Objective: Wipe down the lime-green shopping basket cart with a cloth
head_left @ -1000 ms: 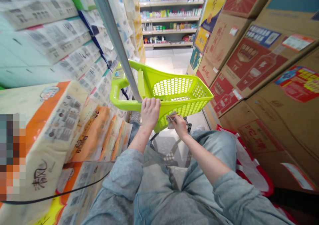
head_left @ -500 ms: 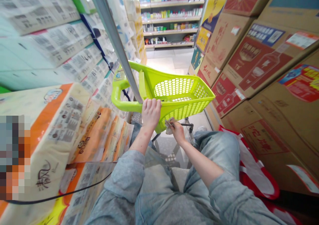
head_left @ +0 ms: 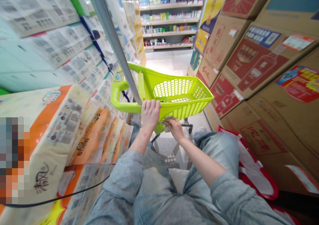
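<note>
shelves (head_left: 171,6), pale floor (head_left: 177,61), apparently tiled

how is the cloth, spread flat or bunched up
Bunched up: the cloth shows as a crumpled wad in the right hand, at the side of the green basket.

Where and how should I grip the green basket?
Probably by the handle at the left end of the basket, from above and left, fingers through its opening: it's a rounded bar, clear of the pole there. The left hand holds the near side; the right hand has a cloth.
</note>
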`<act>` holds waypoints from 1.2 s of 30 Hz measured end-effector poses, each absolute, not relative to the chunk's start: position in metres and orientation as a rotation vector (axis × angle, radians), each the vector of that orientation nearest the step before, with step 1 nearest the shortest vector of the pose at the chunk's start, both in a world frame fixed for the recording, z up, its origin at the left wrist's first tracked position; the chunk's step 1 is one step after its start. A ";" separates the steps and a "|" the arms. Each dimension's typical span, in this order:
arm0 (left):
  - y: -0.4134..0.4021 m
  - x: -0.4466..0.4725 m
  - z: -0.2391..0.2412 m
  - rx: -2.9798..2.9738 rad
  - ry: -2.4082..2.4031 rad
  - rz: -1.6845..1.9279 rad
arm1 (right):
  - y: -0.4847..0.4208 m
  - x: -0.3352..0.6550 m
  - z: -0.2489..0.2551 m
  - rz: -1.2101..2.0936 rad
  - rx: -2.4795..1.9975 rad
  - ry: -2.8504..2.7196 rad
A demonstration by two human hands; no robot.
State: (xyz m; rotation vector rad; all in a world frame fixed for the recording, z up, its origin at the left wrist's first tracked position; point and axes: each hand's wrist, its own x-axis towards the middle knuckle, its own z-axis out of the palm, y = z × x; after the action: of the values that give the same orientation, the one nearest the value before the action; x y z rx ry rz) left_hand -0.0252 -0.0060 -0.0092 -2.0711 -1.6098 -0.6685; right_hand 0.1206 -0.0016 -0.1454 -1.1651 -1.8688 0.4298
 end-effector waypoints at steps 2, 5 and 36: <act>-0.006 -0.026 -0.009 -2.059 -1.600 -0.652 | -0.007 0.125 -0.144 0.450 -1.190 -1.844; -0.007 -0.026 -0.010 -2.040 -1.584 -0.641 | -0.013 0.125 -0.130 0.423 -1.202 -1.734; -0.005 -0.025 -0.013 -2.019 -1.543 -0.668 | 0.035 0.161 -0.070 0.114 -1.146 -1.458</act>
State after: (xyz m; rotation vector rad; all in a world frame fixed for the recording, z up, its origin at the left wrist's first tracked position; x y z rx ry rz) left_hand -0.0251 -0.0050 -0.0129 -2.0193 -1.5430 -0.6682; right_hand 0.1611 0.0348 -0.0697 -1.1459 -1.4578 0.1138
